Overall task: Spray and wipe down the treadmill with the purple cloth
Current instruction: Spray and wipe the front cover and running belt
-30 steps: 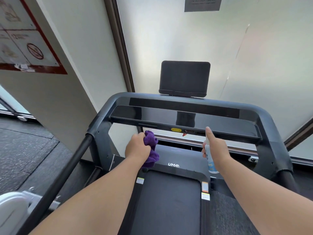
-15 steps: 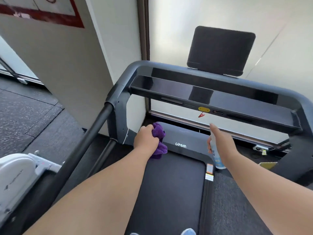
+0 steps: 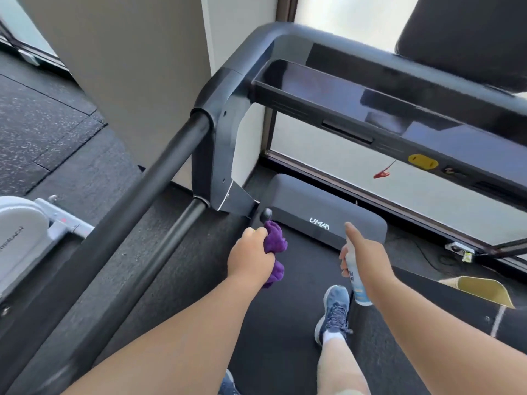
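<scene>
Just short of the motor cover point(image 3: 328, 206), our left hand point(image 3: 251, 259) bunches the soft purple cloth point(image 3: 275, 243) (light, squashes easily); our right hand point(image 3: 366, 256) grips the slim spray bottle point(image 3: 358, 283).

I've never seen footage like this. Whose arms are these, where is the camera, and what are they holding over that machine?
There is no robot here: these are a person's two bare arms, filmed by a wide-angle camera worn on the head, looking forward and down. The big dark grey machine is a treadmill, and the person stands on its black belt; one blue sneaker shows below. The left hand has its fingers curled around a bunched purple cloth, held just in front of the grey motor cover. The right hand has its grip on a small white spray bottle, forefinger raised at its top. The long black bar on the left is the side handrail.
</scene>
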